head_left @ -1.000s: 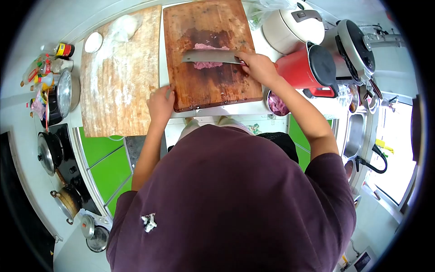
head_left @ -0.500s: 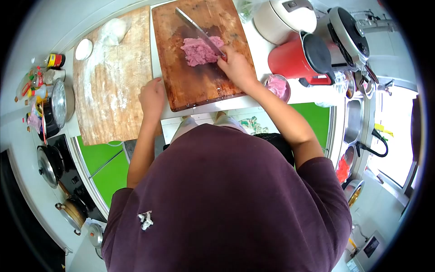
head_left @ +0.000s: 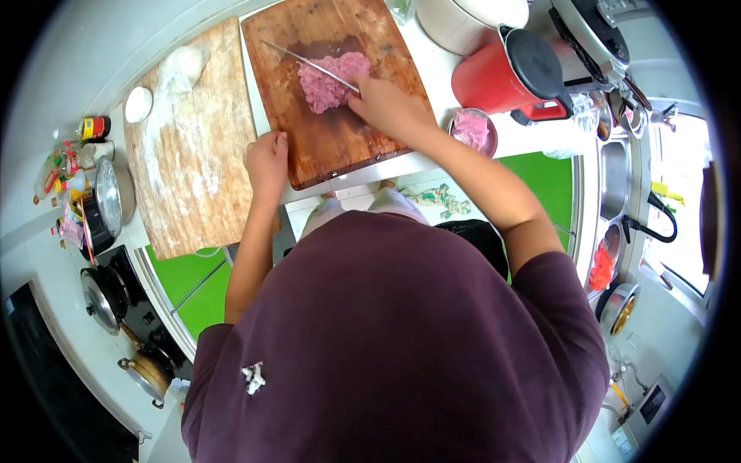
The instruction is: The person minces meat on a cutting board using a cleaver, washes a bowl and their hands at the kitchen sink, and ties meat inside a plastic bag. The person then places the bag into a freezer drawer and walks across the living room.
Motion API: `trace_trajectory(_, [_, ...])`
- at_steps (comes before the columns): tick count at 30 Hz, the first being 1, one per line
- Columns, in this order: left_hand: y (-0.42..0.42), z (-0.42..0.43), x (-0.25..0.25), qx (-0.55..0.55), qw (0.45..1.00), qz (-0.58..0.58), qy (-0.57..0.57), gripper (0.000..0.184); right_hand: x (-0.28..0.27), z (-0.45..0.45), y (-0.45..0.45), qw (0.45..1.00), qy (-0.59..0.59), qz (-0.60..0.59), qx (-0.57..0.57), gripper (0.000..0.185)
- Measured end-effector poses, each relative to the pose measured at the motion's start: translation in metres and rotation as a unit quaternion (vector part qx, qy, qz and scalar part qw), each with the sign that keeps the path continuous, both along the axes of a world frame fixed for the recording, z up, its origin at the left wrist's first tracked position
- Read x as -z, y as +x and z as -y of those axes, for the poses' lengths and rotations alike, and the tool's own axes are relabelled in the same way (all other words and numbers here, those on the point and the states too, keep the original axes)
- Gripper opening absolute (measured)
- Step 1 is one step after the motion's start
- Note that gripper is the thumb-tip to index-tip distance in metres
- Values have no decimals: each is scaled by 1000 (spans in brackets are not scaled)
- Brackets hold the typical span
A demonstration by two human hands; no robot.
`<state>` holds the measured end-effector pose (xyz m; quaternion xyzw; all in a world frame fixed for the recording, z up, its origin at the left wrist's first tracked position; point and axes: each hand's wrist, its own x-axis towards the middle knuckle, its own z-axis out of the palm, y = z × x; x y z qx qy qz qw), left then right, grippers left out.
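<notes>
My right hand (head_left: 384,104) is wrapped around the handle of a long kitchen knife (head_left: 304,61). The blade lies slantwise across a mound of pink minced meat (head_left: 330,91), its tip pointing to the far left. Under the meat is a thick brown cutting board (head_left: 324,154), dark and wet in places. At that board's near left edge, my left hand (head_left: 268,160) is closed, its thumb side against the wood; its fingertips are mostly hidden. A small bowl (head_left: 495,139) of pink meat stands right of the board, below my right forearm.
Left lies a floured wooden board (head_left: 189,193) with bagged pale dough (head_left: 185,65) and a small white round dish (head_left: 139,104). A red jug (head_left: 486,81) and a pale cooker (head_left: 463,23) stand at right. Bottles and a lidded pot (head_left: 114,197) are far left.
The knife has swung to a flatter slant over the meat, and my right hand has shifted slightly left. My left hand has come up against the cutting board's edge. The whole view has turned slightly.
</notes>
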<state>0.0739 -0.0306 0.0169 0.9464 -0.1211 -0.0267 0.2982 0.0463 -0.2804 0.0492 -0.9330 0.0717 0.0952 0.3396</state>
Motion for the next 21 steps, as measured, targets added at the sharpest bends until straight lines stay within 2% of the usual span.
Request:
trace_trajectory(2, [-5,-4,13,24,998,42,27,25,12,4,-2,1000,22,0,-6,26])
trace_trajectory(4, [-6,-4,7,39,997,24,58,23,25,24,6,997,62,-34,-42,27])
trace_trajectory(5, [-8,-5,5,41,996,15,73,22,23,32,3,995,94,-34,0,27])
trace_trajectory(8, [-18,-12,7,49,989,83,112,23,-1,48,-14,977,171,-45,121,28])
trace_trajectory(10, [-24,-15,12,39,989,52,132,24,5,63,-23,959,200,-50,195,27])
trace_trajectory(14, [-28,-25,33,30,994,30,101,26,57,62,-16,973,167,-29,160,27])
trace_trajectory(16, [-29,-28,31,28,993,2,111,25,34,42,-13,981,122,-81,129,33])
trace_trajectory(17, [-29,-24,30,38,993,-14,110,25,34,33,-13,990,21,-66,127,35])
trace_trajectory(18, [-28,-21,24,38,989,-52,131,26,7,20,-21,992,-5,-26,125,36])
trace_trajectory(19, [-28,-24,27,42,990,-38,127,26,-19,11,-23,993,46,-11,108,35])
trace_trajectory(21, [-29,-26,30,48,990,-26,129,27,13,5,-19,994,54,-33,90,35])
